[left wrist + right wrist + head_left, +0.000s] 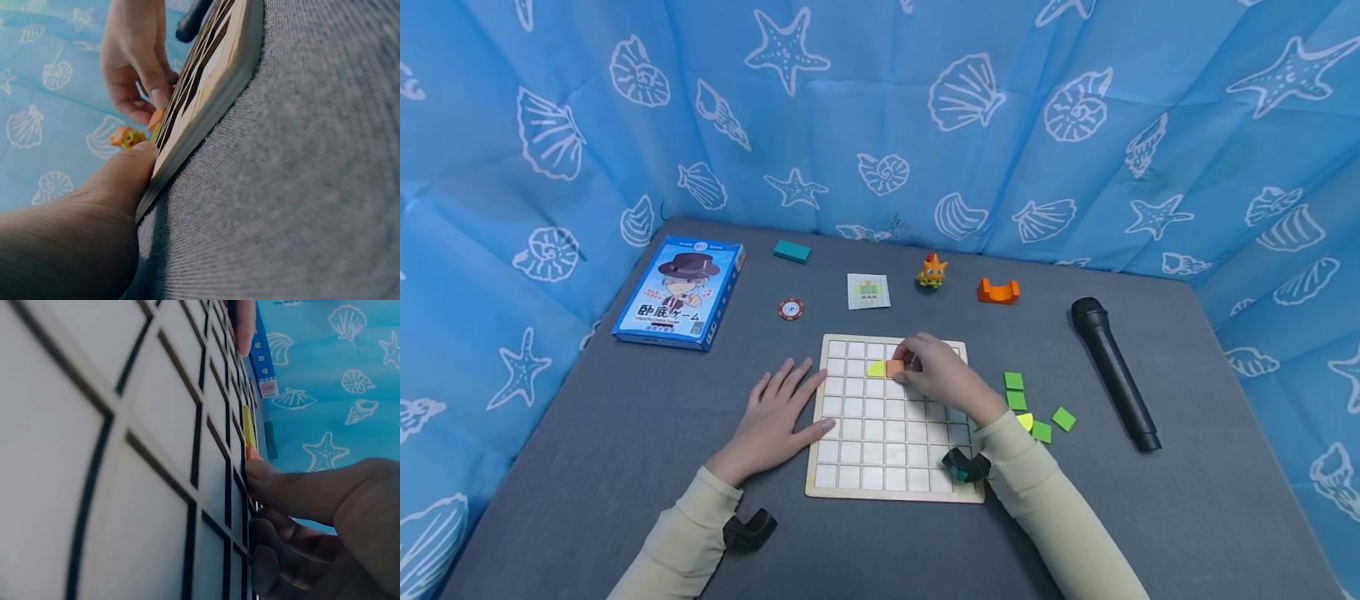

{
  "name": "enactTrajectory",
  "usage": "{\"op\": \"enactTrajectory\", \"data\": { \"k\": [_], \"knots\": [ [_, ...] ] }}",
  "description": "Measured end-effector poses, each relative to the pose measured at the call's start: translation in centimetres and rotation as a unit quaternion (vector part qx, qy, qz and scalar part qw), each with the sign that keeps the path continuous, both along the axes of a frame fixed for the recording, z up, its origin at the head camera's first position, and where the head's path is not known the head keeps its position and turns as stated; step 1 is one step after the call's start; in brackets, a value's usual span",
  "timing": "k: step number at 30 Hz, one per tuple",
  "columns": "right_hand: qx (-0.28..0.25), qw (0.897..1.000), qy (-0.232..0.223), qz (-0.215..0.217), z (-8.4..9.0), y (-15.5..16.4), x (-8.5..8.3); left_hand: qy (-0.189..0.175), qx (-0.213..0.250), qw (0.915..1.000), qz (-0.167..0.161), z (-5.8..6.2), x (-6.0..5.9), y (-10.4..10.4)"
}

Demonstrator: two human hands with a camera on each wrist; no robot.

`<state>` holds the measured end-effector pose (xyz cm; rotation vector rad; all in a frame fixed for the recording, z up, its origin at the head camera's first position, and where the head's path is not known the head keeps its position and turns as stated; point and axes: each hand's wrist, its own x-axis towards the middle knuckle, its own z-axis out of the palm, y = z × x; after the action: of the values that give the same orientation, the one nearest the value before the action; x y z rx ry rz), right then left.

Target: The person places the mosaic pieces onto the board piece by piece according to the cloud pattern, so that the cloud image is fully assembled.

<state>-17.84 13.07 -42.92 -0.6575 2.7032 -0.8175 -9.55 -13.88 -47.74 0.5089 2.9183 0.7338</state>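
A wooden grid board (872,454) with white square cells lies on the grey table. My right hand (943,371) reaches over its upper part and pinches an orange square tile (892,368) between thumb and fingers. Directly left of that tile, a yellow tile (876,368) with a rounded corner sits in a cell. My left hand (775,421) rests flat on the table with fingers spread, its thumb touching the board's left edge. In the right wrist view the thumb presses on the orange tile's near side; whether the tile is fully seated in its cell I cannot tell.
Right of the board lie several green square tiles (1015,401) and a yellow tile (1025,422), partly behind the right sleeve. A black microphone (1116,375) lies farther right. Behind are a blue game box (677,292), teal block (792,252), poker chip (791,309), pattern card (857,292), toy figure (932,272) and orange arch block (998,292).
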Motion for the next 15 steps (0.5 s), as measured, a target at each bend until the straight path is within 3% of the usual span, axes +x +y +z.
{"op": "enactTrajectory", "data": {
  "k": [15],
  "knots": [
    [0.048, 0.997, 0.056, 0.023, 0.38, -0.23, 0.6, 0.005, -0.009, 1.0, 0.0, -0.3, -0.11, -0.06]
  ]
}}
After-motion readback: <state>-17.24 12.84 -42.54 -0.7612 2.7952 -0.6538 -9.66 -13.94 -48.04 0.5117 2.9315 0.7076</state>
